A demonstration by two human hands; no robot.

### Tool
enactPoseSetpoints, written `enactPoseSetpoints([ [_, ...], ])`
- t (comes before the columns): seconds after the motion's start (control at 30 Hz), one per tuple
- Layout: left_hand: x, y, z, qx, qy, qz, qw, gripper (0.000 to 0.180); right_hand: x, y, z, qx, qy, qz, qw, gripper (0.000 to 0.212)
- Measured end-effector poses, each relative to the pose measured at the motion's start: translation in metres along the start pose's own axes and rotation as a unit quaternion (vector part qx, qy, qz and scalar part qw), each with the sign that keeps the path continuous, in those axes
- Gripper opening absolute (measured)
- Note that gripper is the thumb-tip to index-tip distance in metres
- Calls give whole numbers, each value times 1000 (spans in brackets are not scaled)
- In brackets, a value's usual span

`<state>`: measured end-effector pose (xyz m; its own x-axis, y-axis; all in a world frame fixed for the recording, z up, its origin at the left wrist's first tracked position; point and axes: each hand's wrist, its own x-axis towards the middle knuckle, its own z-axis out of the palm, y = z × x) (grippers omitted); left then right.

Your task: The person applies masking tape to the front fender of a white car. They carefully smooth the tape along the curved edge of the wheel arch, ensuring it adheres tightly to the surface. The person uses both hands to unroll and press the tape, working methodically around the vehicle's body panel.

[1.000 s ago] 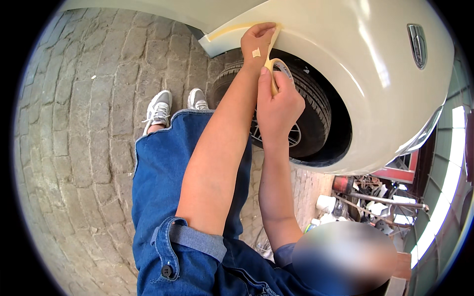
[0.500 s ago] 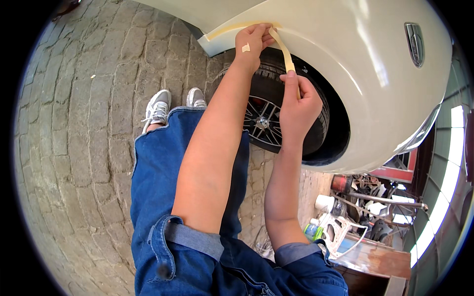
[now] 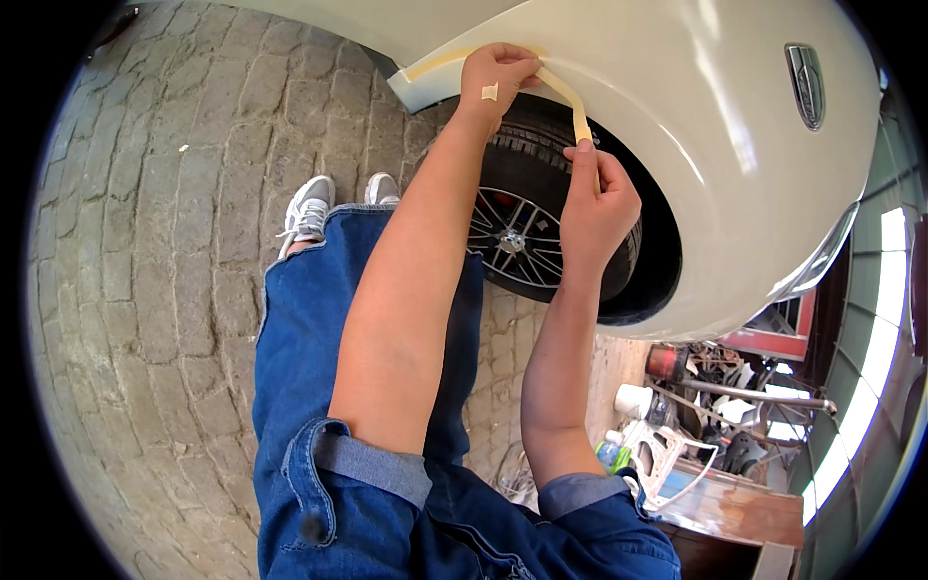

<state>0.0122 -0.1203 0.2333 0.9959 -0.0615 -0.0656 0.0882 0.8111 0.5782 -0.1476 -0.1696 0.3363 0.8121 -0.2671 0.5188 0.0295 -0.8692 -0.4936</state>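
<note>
A pale yellow strip of masking tape (image 3: pixel 572 101) runs along the fender edge above the wheel and down to my right hand. My left hand (image 3: pixel 495 79) is closed, thumb and fingers together on the tape at the wheel arch; a small piece of tape sticks to the back of this hand. My right hand (image 3: pixel 601 198) pinches the strip's lower part in front of the tyre, thumb on top, and its other fingers are curled in. The cream car fender (image 3: pixel 657 87) curves around the black tyre and spoked wheel (image 3: pixel 512 240).
Stone paving (image 3: pixel 174 251) lies to the left, with my grey-white shoes (image 3: pixel 311 208) on it beside the wheel. At lower right are a white plastic chair (image 3: pixel 662 454), a white bucket (image 3: pixel 633 399), a wooden board (image 3: pixel 744 512) and piled scrap parts.
My right hand has shifted slightly right, and the strip bends further out along the arch. My left thumb and fingers have closed together on the tape, edging slightly right.
</note>
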Motion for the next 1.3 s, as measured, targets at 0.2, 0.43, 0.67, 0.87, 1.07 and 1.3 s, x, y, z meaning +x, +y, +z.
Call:
enactPoseSetpoints([
  [0.2,-3,-5,-2,52,22,35,998,13,8,5,-15,-24,9,2,1000,28],
  [0.43,-2,-5,-10,30,13,11,999,14,19,15,-43,-51,-55,-5,997,26],
  [0.67,-3,-13,-5,-29,78,68,994,19,52,12,-91,68,-235,75,967,24],
  [0.87,2,-15,-3,-45,74,99,991,18,93,9,-121,10,-288,38,957,25],
  [1.07,4,-15,11,-64,115,85,988,15,125,-5,-129,-21,-264,37,964,30],
  [1.3,20,-37,29,-126,160,148,968,16,155,-4,-122,-40,-266,33,963,32],
])
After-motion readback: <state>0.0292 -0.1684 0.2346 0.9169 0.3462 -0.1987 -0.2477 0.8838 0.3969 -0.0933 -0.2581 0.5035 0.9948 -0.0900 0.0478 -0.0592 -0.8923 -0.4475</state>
